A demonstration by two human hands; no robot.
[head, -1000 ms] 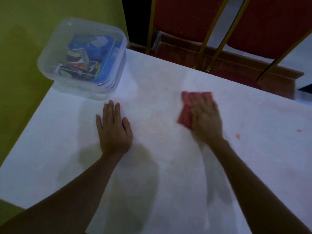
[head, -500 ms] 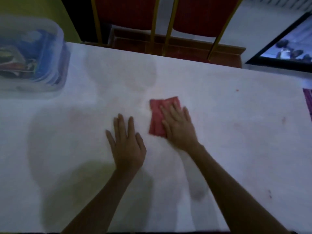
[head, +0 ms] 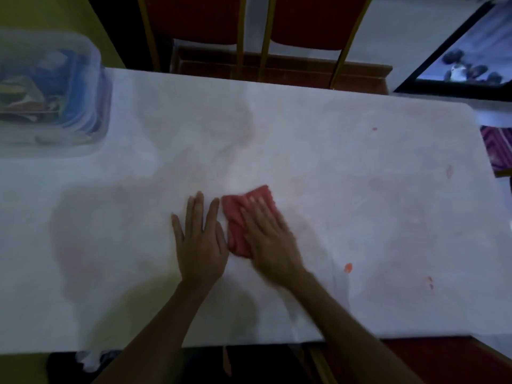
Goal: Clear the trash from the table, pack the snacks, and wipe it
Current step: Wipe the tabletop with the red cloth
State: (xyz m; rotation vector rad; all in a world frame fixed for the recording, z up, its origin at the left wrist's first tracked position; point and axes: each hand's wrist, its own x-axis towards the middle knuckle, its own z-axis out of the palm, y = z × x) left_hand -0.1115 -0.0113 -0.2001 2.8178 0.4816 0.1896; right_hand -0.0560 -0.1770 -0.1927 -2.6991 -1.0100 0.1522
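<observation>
Pressing flat on the cloth (head: 235,221), the right hand (head: 270,241) lies palm down with its fingers straight and spread over it, nothing curled or pinched; its edges are blurred. Cloth: red, folded, lying on the table (head: 332,151) near the middle and towards the near edge, its left part and far edge showing past the fingers. Left hand (head: 201,245): palm down on the bare table just beside the cloth, fingers straight, thumb out to the left, grasping nothing; whether its forefinger touches the cloth cannot be told. Table: white top, faint pinkish smears across it, shadows of both arms on its near half. Spots (head: 348,268): several small red marks on the right half, the largest near the right forearm, others towards the right edge. Box (head: 95,79): clear plastic, at the far left corner of the table, well apart from both hands. Snacks (head: 47,87): blue and mixed-colour packets inside the box, blurred. Chairs (head: 304,18): two red backs with gold frames beyond the far edge. Screen (head: 471,65): dark-framed, far right.
</observation>
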